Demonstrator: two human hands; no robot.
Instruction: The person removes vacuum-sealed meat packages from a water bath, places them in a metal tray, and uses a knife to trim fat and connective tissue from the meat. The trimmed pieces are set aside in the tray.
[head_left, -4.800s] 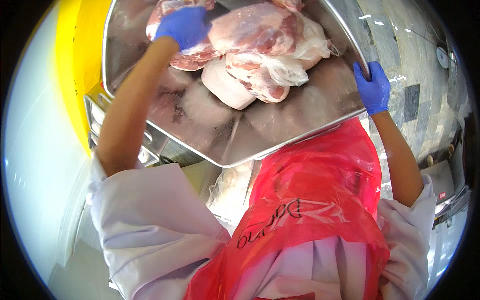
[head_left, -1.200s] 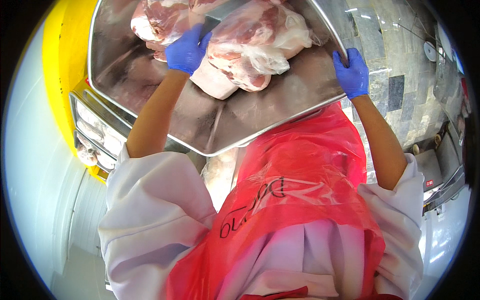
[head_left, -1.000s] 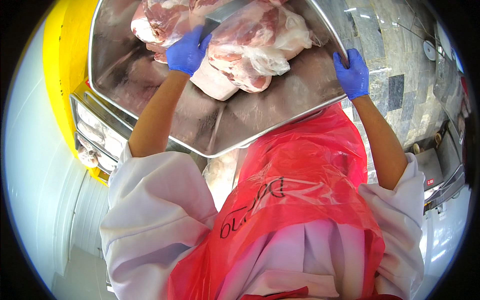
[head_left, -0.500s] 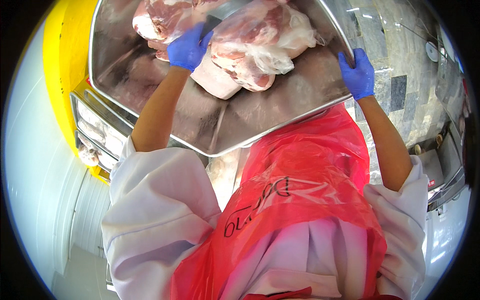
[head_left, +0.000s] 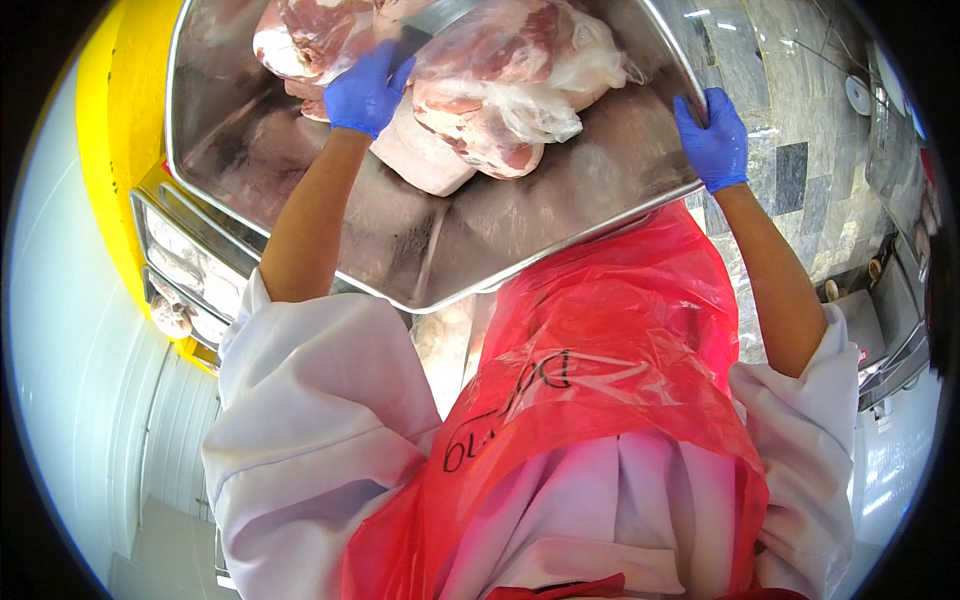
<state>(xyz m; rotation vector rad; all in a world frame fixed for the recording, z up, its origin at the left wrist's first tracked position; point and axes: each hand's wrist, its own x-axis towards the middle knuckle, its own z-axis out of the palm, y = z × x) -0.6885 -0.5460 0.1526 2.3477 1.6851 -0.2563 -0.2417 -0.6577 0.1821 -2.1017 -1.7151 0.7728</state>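
Note:
A large steel tub [head_left: 300, 255] with angled walls stands in front of me, holding several big cuts of raw meat. My left hand [head_left: 365, 92], in a blue glove, reaches inside with thumb and fingers apart. It lies against the left cut of meat [head_left: 315, 42], beside the gap before the right cut of meat [head_left: 500, 85]. Clear plastic film [head_left: 545, 118] clings to that right cut. A pale, smooth piece of meat [head_left: 425, 160] shows beneath. Bare metal [head_left: 445, 14] glints between the cuts. My right hand [head_left: 712, 140], also blue-gloved, is wrapped round the tub's right rim.
On the left, a metal rack [head_left: 195, 260] with pale goods stands by a yellow curved post or wall [head_left: 120, 120]. Grey floor tiles [head_left: 790, 180] extend to the right, where more metal equipment [head_left: 880, 320] stands. A red plastic apron [head_left: 610, 300] hangs against the tub's near edge.
The tub, the meat and both hands sit slightly farther left and up in the picture. My left hand stays against the meat, my right on the rim.

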